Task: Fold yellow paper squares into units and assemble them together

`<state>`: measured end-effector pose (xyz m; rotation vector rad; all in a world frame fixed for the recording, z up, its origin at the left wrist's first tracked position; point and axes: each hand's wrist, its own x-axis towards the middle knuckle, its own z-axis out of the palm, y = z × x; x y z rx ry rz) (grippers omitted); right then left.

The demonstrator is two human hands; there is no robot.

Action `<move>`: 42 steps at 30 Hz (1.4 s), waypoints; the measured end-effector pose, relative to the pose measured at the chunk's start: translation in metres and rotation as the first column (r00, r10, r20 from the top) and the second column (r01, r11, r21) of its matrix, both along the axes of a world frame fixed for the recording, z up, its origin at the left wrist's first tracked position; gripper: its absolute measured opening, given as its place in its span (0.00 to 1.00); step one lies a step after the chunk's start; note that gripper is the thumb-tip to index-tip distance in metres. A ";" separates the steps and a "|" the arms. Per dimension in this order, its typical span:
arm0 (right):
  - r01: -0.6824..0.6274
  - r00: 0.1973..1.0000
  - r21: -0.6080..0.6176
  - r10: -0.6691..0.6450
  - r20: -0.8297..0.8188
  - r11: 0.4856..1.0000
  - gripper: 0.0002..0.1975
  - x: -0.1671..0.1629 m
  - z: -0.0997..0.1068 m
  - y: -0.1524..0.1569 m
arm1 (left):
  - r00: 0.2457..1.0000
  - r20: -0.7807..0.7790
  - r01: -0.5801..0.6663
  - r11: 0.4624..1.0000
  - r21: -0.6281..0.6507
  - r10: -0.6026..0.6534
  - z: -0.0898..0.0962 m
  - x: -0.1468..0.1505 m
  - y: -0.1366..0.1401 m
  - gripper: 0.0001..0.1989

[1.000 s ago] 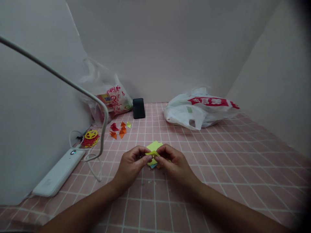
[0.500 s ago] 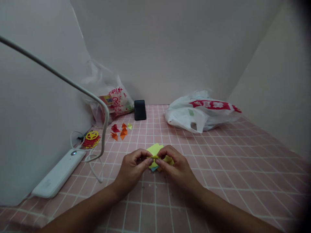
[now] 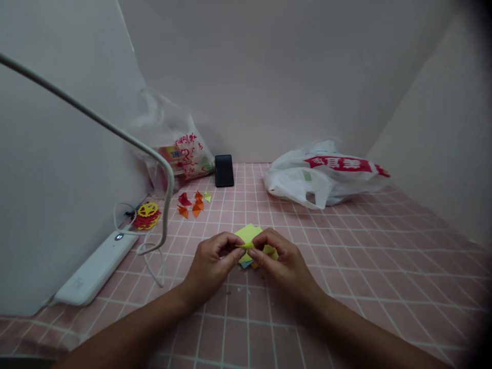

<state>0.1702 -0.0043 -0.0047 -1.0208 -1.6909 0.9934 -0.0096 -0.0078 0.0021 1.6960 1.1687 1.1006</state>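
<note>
Between my two hands is a small folded piece of yellow paper (image 3: 247, 245). My left hand (image 3: 213, 261) pinches its left end between thumb and fingers. The right end is pinched the same way by my right hand (image 3: 280, 259). Just beneath and behind lies a stack of coloured paper sheets (image 3: 248, 233), yellow on top, with blue and orange corners showing at the near side. My fingers hide part of both the folded piece and the stack.
Small folded paper pieces (image 3: 197, 204) in red, orange and yellow lie at the back left. Yellow and red cut-out shapes (image 3: 147, 215), a white power strip (image 3: 96, 269) and a looping cable (image 3: 169, 205) are further left. A phone (image 3: 224, 170) lies between two plastic bags (image 3: 192, 159).
The yellow paper has turned slightly in my fingers and shows more of its face. Both hands stay pinched on it. The whole view has shifted a little.
</note>
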 end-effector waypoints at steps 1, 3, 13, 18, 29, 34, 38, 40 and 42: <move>0.006 1.000 0.016 -0.006 0.002 1.000 0.07 0.000 0.000 0.000 | 1.000 -0.004 0.004 1.000 0.002 -0.004 0.000 0.000 0.000 0.03; 0.016 1.000 0.033 -0.016 0.002 0.999 0.07 -0.001 0.000 -0.001 | 1.000 -0.003 0.010 1.000 0.003 -0.010 -0.002 0.000 0.000 0.03; 0.058 0.998 0.132 -0.063 0.031 0.990 0.08 0.000 -0.001 -0.004 | 0.991 0.136 0.008 1.000 0.029 -0.012 -0.007 0.001 0.000 0.05; 0.052 0.997 0.211 -0.064 0.053 0.976 0.09 0.000 0.001 -0.004 | 0.982 0.187 0.008 0.999 -0.041 0.000 -0.007 0.000 -0.001 0.06; 0.063 0.992 0.378 -0.101 0.081 0.924 0.09 -0.001 0.003 -0.006 | 0.953 0.300 0.015 0.987 -0.159 0.034 -0.005 0.002 0.000 0.11; 0.063 0.992 0.402 -0.103 0.078 0.914 0.09 0.000 0.001 -0.006 | 0.961 0.276 0.015 0.991 -0.135 0.023 -0.004 0.002 0.000 0.07; 0.060 0.990 0.434 -0.108 0.088 0.899 0.09 0.000 0.001 -0.006 | 0.963 0.269 0.013 0.990 -0.141 0.025 -0.003 0.002 -0.001 0.07; 0.057 0.988 0.454 -0.115 0.101 0.889 0.08 0.000 0.001 -0.006 | 0.961 0.276 0.020 0.989 -0.149 0.022 -0.003 0.002 -0.001 0.07; 0.055 0.986 0.467 -0.120 0.112 0.883 0.08 0.001 0.001 -0.006 | 0.961 0.276 0.021 0.988 -0.153 0.022 -0.003 0.001 -0.002 0.07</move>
